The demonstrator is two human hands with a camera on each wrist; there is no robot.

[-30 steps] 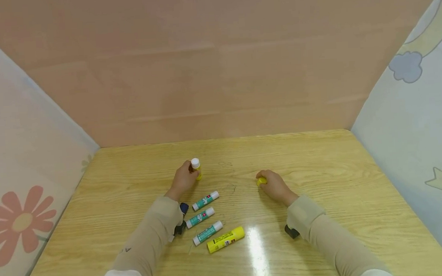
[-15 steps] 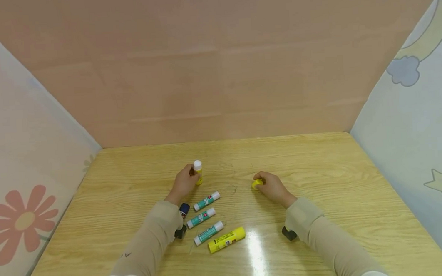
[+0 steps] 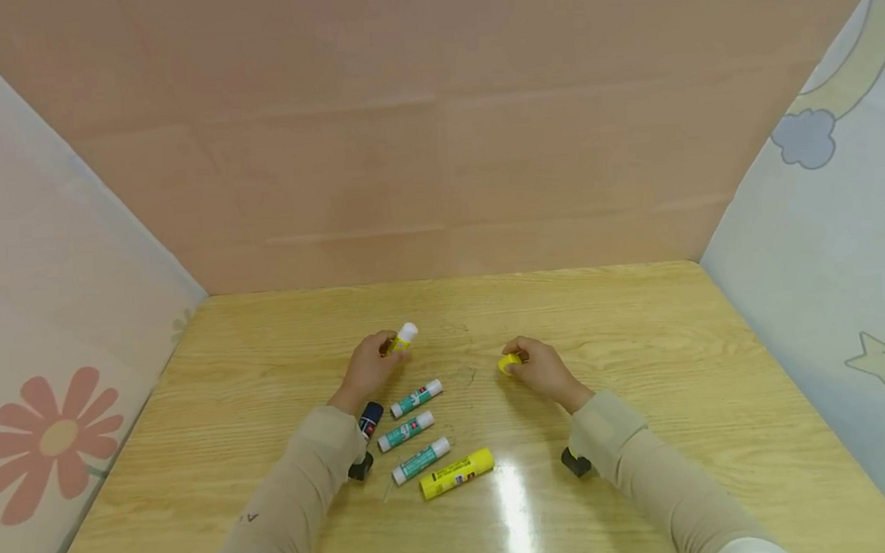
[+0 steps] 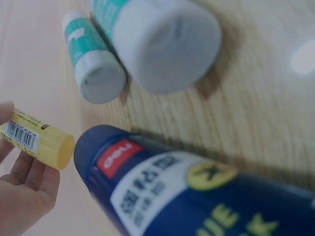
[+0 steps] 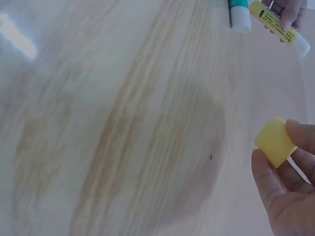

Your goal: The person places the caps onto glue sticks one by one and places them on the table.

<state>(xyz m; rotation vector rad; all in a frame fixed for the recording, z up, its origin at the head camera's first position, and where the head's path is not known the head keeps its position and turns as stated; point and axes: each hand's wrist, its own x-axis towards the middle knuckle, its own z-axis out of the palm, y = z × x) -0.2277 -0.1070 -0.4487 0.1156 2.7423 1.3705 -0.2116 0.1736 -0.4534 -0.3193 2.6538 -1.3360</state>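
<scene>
My left hand (image 3: 368, 366) grips a yellow glue stick (image 3: 399, 344) with its white end (image 3: 408, 332) uppermost, tilted to the right. In the left wrist view, fingers hold the yellow barrel (image 4: 34, 137) by its barcode label. Between the thumb and fingers of my right hand (image 3: 545, 371) is a yellow cap (image 3: 508, 363), apart from the glue stick. The right wrist view shows the cap (image 5: 275, 141) close up, with the glue stick (image 5: 275, 22) at top right. Beside my left wrist lies a dark blue glue stick (image 3: 371, 420), partly hidden by the sleeve.
Three teal-and-white glue sticks (image 3: 416, 398) (image 3: 406, 431) (image 3: 420, 460) lie in a slanted row on the wooden table (image 3: 625, 317). Nearer the front lies a larger yellow glue stick (image 3: 457, 474). A brown backdrop (image 3: 437, 168) and patterned side walls (image 3: 811, 290) surround the table.
The glue stick in my left hand has gone from upright to leaning right. My right hand has shifted a little left with the cap. The lying glue sticks keep their places.
</scene>
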